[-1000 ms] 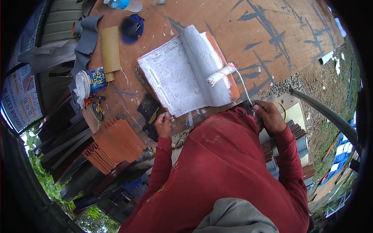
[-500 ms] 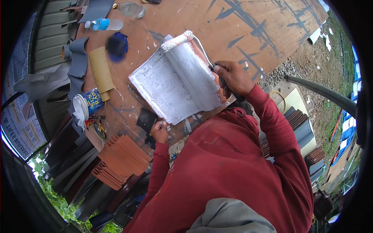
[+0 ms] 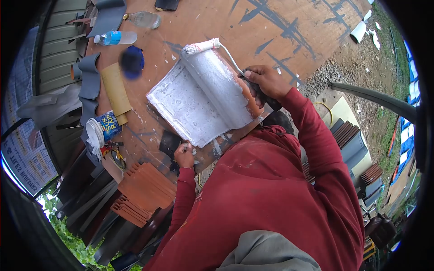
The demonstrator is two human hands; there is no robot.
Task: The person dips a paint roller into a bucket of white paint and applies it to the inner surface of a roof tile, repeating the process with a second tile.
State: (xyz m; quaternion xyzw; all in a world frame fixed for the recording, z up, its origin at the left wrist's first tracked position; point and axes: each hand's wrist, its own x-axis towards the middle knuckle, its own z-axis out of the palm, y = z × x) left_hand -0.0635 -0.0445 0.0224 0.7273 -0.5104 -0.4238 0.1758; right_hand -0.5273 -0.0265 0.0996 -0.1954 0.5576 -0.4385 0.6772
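Note:
A curved roof tile (image 3: 181,104) lies on the wooden table, coated white over most of its face, with orange showing along its right edge. My right hand (image 3: 266,83) is closed round the dark handle of a paint roller (image 3: 202,46), whose white sleeve rests at the tile's top end. Near the tile's lower corner, my left hand (image 3: 184,156) has its fingers curled together; what they hold, if anything, is too small to name. A dark flat piece (image 3: 170,143) lies beside that hand.
On the wooden table (image 3: 190,22) stand a paint can (image 3: 106,128) and lie a water bottle (image 3: 116,38), a glass bottle (image 3: 143,20) and a brown strip (image 3: 115,90). Orange tiles (image 3: 147,189) are stacked at the lower left. A dark pole (image 3: 370,97) juts in from the right.
The roller has shifted slightly left along the tile's upper end, and my right hand has moved a little with it. White coating covers more of the tile's raised right side. The view has shifted slightly.

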